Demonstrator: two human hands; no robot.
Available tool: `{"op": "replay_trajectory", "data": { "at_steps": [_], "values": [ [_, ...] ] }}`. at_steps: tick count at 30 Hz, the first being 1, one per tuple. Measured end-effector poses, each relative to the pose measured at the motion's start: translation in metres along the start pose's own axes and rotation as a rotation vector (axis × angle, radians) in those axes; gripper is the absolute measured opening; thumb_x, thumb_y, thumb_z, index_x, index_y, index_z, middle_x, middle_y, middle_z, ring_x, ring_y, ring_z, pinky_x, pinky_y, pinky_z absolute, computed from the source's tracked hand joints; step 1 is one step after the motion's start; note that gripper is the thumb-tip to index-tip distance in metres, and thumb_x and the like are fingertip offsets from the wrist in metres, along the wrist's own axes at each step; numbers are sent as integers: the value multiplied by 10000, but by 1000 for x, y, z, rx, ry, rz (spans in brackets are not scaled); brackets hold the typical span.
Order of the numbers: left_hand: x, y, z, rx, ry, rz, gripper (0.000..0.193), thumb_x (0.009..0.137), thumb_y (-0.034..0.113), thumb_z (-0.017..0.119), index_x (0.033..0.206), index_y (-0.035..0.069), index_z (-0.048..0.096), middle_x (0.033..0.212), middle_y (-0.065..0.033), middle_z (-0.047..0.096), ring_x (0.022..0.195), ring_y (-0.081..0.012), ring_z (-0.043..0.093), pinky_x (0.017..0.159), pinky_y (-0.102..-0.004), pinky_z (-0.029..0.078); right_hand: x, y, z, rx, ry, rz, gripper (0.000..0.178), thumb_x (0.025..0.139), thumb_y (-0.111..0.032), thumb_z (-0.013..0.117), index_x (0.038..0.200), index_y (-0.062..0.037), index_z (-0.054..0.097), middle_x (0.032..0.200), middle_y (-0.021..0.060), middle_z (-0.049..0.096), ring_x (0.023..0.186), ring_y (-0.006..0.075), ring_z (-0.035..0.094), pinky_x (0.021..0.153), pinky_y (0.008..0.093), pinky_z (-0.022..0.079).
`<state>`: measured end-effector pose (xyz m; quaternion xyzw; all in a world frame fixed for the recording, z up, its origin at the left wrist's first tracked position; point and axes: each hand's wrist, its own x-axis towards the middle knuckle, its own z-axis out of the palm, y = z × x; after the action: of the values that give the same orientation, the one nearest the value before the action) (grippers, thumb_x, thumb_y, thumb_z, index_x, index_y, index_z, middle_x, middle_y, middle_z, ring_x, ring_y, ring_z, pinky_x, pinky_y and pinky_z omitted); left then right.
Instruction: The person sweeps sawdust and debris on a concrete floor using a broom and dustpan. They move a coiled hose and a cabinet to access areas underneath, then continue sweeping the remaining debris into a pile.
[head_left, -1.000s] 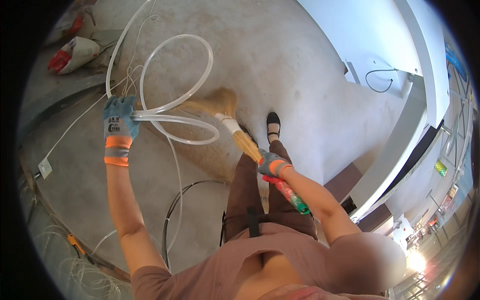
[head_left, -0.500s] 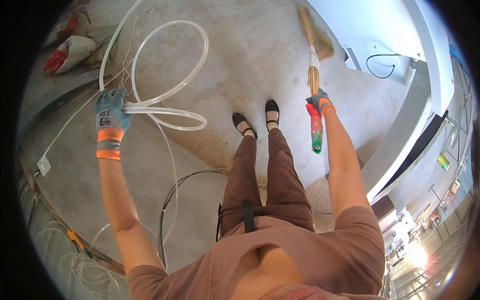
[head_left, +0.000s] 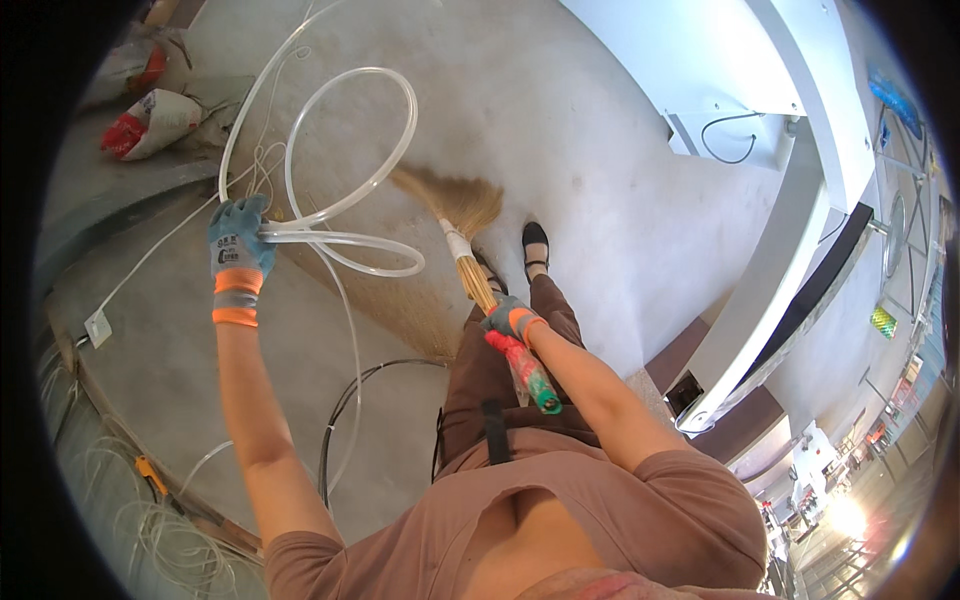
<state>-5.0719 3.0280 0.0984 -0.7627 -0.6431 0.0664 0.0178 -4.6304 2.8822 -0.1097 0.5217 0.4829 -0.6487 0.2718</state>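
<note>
My left hand (head_left: 240, 240), in a grey glove with an orange cuff, is closed round a bundle of clear plastic tubing (head_left: 412, 118). Loops of the tubing stand out to the right and up from the fist. In my right hand (head_left: 510, 316), gloved the same way, is a straw broom (head_left: 465, 205), gripped on the handle near its stalks. Red and green wrapping covers the handle end, which points back toward my body. The broom slants up to the left, and its bristles spread over the dusty floor just left of my shoes.
A white machine housing (head_left: 690, 60) with a curved frame stands on the right. At far left lie a red and white sack (head_left: 150, 125) and a white cable with a small box (head_left: 97, 328). A black hose (head_left: 345, 400) and thin tubing trail over the floor on my left.
My right hand has swung the broom from the right across to the left, in front of my legs. The left hand, still holding the tubing, has shifted slightly right and down.
</note>
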Motion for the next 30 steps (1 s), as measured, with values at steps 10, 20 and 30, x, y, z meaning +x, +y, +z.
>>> {"op": "replay_trajectory", "data": {
  "at_steps": [10, 20, 30],
  "values": [
    [-1, -22, -53, -63, 51, -92, 405, 723, 37, 708, 1119, 96, 647, 978, -115, 682, 966, -353, 642, 989, -457, 468, -44, 11, -123, 315, 561, -10, 648, 758, -316, 804, 1308, -41, 602, 1084, 231, 718, 996, 339, 704, 863, 422, 564],
    [22, -54, -72, -65, -111, -310, 359, 733, -7, 657, 1080, 87, 660, 907, -105, 684, 910, -344, 658, 1039, -463, 465, 258, -59, -376, 1521, 233, -12, 256, 936, -337, 643, 750, -193, 541, 725, -21, 502, 699, 161, 517, 621, 348, 447],
    [53, -50, -77, -122, -155, -505, 273, 802, -1, 615, 1063, 54, 678, 956, -116, 712, 924, -351, 671, 1026, -498, 500, 284, -230, -392, 456, 369, -2, 244, 887, -239, 675, 1028, -39, 669, 949, 145, 730, 899, 249, 689, 795, 371, 540]
  ]
}}
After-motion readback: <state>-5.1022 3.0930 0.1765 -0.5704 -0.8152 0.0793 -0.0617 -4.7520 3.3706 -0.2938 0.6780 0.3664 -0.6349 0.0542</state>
